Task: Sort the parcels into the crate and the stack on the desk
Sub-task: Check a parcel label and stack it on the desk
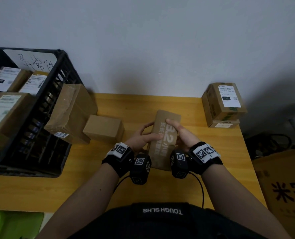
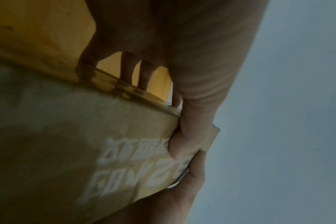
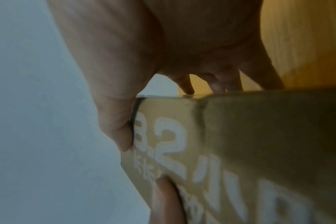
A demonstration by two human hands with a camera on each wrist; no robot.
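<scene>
While the parcel (image 1: 164, 140) is held above the surface (image 1: 212, 152), between crate (image 1: 39, 107) and stack (image 1: 224, 104), the person would do well to turn it squarely and find a label before choosing a side; only white print shows on top. Both hands should support the long sides so it cannot twist. The left hand (image 1: 143, 137) and right hand (image 1: 181, 133) each curl fingers (image 2: 184, 145) round it, thumbs on top.

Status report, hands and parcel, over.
Left hand and right hand both grip the long parcel above the desk. Nothing between it and the stack.
</scene>
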